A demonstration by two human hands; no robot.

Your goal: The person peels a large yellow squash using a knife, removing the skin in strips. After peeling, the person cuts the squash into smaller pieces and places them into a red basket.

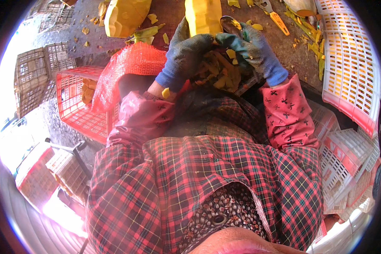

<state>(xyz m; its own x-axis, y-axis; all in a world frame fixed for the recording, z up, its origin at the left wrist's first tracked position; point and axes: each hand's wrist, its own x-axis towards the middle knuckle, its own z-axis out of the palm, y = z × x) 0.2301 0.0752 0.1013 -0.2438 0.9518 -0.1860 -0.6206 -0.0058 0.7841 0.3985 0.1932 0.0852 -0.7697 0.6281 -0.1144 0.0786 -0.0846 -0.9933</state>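
Note:
A peeled yellow squash or pumpkin piece (203,16) lies at the table's near edge, straight ahead of me. My left hand (190,49), in a soiled blue work glove, grips its near end, thumb along the left side. Close by on the right, my right hand (254,47) wears a matching glove and is closed around a metal tool (231,23). The tool has a rounded rim and yellow bits on it; the fingers hide its handle, so its kind is unclear. Below both hands, peel scraps (223,73) fill a container.
Another peeled squash (127,17) sits to the left among peelings. An orange-handled peeler (279,23) and a pale squash (301,5) lie right. A white plastic crate (350,54) holds yellow pieces. Red mesh (130,62) drapes beside a red crate (81,117).

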